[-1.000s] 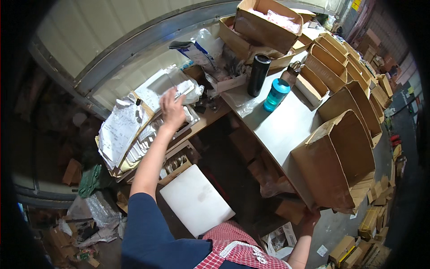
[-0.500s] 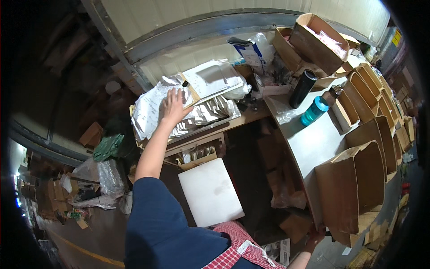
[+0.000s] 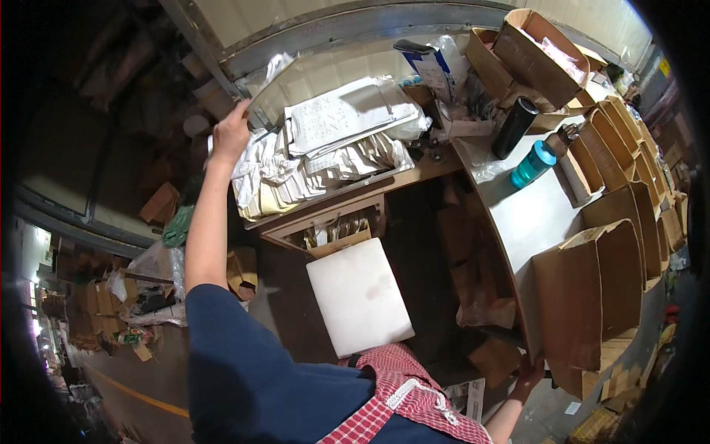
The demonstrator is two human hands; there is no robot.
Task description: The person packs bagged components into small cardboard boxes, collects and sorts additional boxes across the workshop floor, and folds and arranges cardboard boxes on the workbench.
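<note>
Your left hand (image 3: 231, 139), upper left of the frame, has its grip closed on a board (image 3: 276, 69) loaded with papers. The board is raised and tilted steeply, seen almost edge-on: a thin tan edge, with white, crumpled sheets bunched along its upper end. It stands between your hand and the pale wall (image 3: 333, 63), above and left of the tray (image 3: 384, 176). What is written on its sheets cannot be read at this angle.

Your right hand (image 3: 528, 374) is low at the lower right, by the edge of the white table (image 3: 510, 214); it lies in shadow, so you cannot tell how far its grip is closed or whether it has hold of anything.

The tray sits on the wooden table (image 3: 421, 176) at upper centre, packed with wavy white and yellowish papers standing close together. A flat stack (image 3: 344, 115) of sheets lies over its back part. Below it, a tan box (image 3: 342, 246) under the tabletop holds upright papers. At upper right, a raised carton (image 3: 529, 68) holds pinkish plastic bags (image 3: 560, 58). Open cardboard boxes (image 3: 569, 303) run along the right side, the biggest nearest you. The blue bottle (image 3: 532, 164) and black tumbler (image 3: 515, 127) stand on the white table.
</note>
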